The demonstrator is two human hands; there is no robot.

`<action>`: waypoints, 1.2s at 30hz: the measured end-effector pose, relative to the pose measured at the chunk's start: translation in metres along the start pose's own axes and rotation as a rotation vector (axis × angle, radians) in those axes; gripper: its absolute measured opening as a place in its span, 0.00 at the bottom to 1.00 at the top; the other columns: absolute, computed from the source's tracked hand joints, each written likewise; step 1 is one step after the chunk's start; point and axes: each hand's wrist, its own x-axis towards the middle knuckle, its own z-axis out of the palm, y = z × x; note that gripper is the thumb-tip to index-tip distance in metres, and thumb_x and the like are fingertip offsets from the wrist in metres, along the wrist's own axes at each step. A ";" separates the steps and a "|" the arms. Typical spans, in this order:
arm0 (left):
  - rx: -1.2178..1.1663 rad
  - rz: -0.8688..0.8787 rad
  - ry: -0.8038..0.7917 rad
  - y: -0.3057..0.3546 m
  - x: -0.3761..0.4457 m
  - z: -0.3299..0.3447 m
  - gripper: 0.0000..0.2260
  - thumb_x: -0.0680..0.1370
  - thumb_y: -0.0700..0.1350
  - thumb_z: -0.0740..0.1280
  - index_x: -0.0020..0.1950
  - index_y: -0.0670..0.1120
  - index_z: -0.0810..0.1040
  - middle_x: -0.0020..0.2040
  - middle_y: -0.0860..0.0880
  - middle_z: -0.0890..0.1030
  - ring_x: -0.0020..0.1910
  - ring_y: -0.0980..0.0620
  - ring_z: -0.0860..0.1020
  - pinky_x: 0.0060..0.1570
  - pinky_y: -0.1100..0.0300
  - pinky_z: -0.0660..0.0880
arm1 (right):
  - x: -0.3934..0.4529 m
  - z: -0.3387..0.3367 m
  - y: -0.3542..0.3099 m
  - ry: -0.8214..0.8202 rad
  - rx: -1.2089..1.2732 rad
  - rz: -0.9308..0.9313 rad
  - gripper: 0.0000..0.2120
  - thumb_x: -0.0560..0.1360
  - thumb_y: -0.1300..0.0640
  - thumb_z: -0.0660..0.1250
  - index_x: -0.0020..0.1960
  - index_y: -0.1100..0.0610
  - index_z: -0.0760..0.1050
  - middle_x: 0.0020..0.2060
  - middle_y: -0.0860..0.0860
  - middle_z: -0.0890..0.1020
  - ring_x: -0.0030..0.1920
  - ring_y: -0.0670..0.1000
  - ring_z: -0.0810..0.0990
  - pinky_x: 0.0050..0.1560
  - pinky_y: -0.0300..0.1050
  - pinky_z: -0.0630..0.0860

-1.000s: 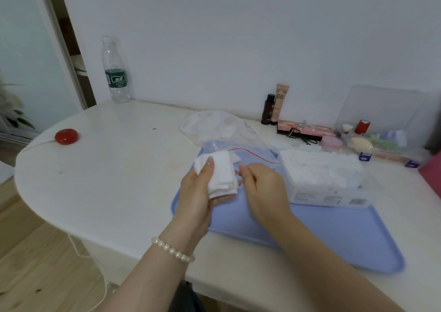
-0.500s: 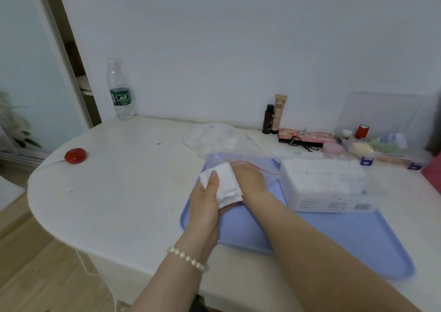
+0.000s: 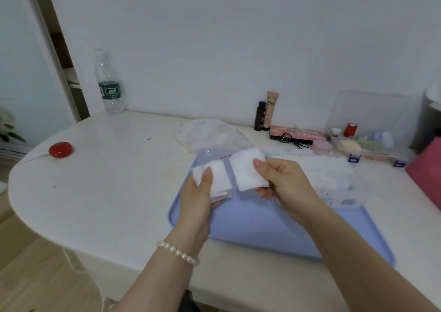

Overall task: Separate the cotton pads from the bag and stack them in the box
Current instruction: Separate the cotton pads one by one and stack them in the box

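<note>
My left hand [image 3: 199, 199] holds a small stack of white cotton pads [image 3: 220, 180], thumb pressed on top, above the left part of the blue tray [image 3: 262, 225]. My right hand [image 3: 284, 180] pinches a single white cotton pad [image 3: 248, 171] just right of that stack, lifted off it. The clear plastic box [image 3: 334, 182], filled with white pads, stands on the tray's right side behind my right hand. The clear plastic bag [image 3: 210, 135] with more pads lies on the table behind the tray, a red drawstring showing at its mouth.
A water bottle [image 3: 108, 85] stands at the back left and a red round object [image 3: 60, 149] with a white cord near the left edge. Cosmetics tubes [image 3: 267, 112], a pink palette [image 3: 296, 133] and a clear organiser [image 3: 367, 130] line the wall. A pink object [image 3: 427, 171] sits at far right.
My right hand has drawn one pad off the stack and moved it to the right. Both hands have risen a little above the tray.
</note>
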 end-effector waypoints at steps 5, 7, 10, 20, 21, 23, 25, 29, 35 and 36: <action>0.127 -0.012 -0.125 0.002 -0.003 0.000 0.13 0.80 0.49 0.63 0.60 0.45 0.78 0.51 0.38 0.83 0.49 0.40 0.81 0.47 0.47 0.80 | -0.005 0.022 0.010 -0.134 0.174 0.043 0.07 0.78 0.61 0.60 0.44 0.60 0.75 0.24 0.55 0.76 0.19 0.48 0.71 0.19 0.35 0.63; 0.152 -0.017 -0.175 0.002 -0.004 -0.001 0.14 0.76 0.49 0.66 0.57 0.44 0.79 0.44 0.38 0.83 0.41 0.42 0.80 0.43 0.48 0.80 | -0.005 0.029 0.016 -0.134 0.072 0.032 0.05 0.78 0.60 0.61 0.45 0.60 0.73 0.22 0.53 0.75 0.17 0.49 0.71 0.19 0.35 0.62; 0.109 -0.041 -0.172 0.002 -0.003 -0.001 0.11 0.75 0.46 0.66 0.53 0.43 0.80 0.37 0.45 0.82 0.33 0.49 0.78 0.32 0.60 0.75 | -0.007 0.033 0.022 -0.114 -0.025 0.026 0.05 0.78 0.60 0.62 0.44 0.60 0.71 0.21 0.51 0.77 0.16 0.49 0.69 0.19 0.34 0.61; 0.038 -0.162 -0.263 0.007 -0.004 0.000 0.27 0.75 0.64 0.57 0.56 0.43 0.79 0.49 0.38 0.83 0.43 0.39 0.81 0.45 0.50 0.79 | -0.004 0.033 0.025 -0.012 -0.095 0.057 0.06 0.77 0.60 0.63 0.41 0.59 0.71 0.20 0.54 0.73 0.16 0.48 0.64 0.19 0.34 0.60; 0.061 -0.140 -0.275 0.006 -0.005 0.000 0.25 0.74 0.63 0.62 0.56 0.43 0.79 0.49 0.37 0.83 0.43 0.40 0.81 0.46 0.49 0.79 | -0.004 0.032 0.024 -0.012 -0.101 0.057 0.06 0.77 0.61 0.63 0.41 0.59 0.71 0.19 0.52 0.73 0.16 0.47 0.65 0.19 0.34 0.60; 0.107 -0.095 -0.288 0.005 -0.006 -0.001 0.23 0.70 0.57 0.71 0.57 0.42 0.78 0.50 0.36 0.83 0.45 0.40 0.81 0.50 0.46 0.79 | -0.004 0.032 0.024 -0.007 -0.122 0.048 0.07 0.77 0.62 0.63 0.40 0.59 0.72 0.17 0.49 0.72 0.16 0.45 0.66 0.19 0.34 0.61; 0.113 -0.096 -0.290 0.002 -0.005 -0.003 0.22 0.68 0.51 0.73 0.58 0.41 0.78 0.51 0.39 0.83 0.47 0.41 0.82 0.50 0.47 0.79 | -0.003 0.033 0.024 0.014 -0.138 0.038 0.09 0.77 0.63 0.63 0.37 0.57 0.73 0.17 0.46 0.72 0.17 0.42 0.68 0.20 0.34 0.63; 0.117 -0.113 -0.307 0.004 -0.006 -0.003 0.23 0.66 0.42 0.77 0.59 0.41 0.78 0.51 0.42 0.84 0.47 0.46 0.83 0.39 0.57 0.79 | 0.000 0.031 0.027 0.118 -0.292 -0.056 0.18 0.77 0.54 0.64 0.30 0.55 0.66 0.22 0.46 0.68 0.27 0.47 0.66 0.32 0.42 0.63; 0.129 -0.194 -0.383 0.012 -0.012 -0.001 0.14 0.68 0.32 0.71 0.53 0.39 0.79 0.45 0.42 0.84 0.44 0.44 0.84 0.38 0.56 0.80 | -0.007 0.016 0.017 0.310 -0.393 -0.224 0.18 0.77 0.46 0.61 0.32 0.53 0.65 0.24 0.46 0.66 0.27 0.45 0.64 0.30 0.39 0.63; 0.123 -0.208 -0.400 0.014 -0.013 0.000 0.13 0.68 0.32 0.71 0.52 0.39 0.79 0.44 0.42 0.84 0.43 0.44 0.84 0.39 0.56 0.81 | -0.007 0.013 0.011 0.272 -0.294 -0.241 0.14 0.74 0.45 0.65 0.35 0.52 0.69 0.28 0.46 0.70 0.29 0.43 0.67 0.33 0.37 0.66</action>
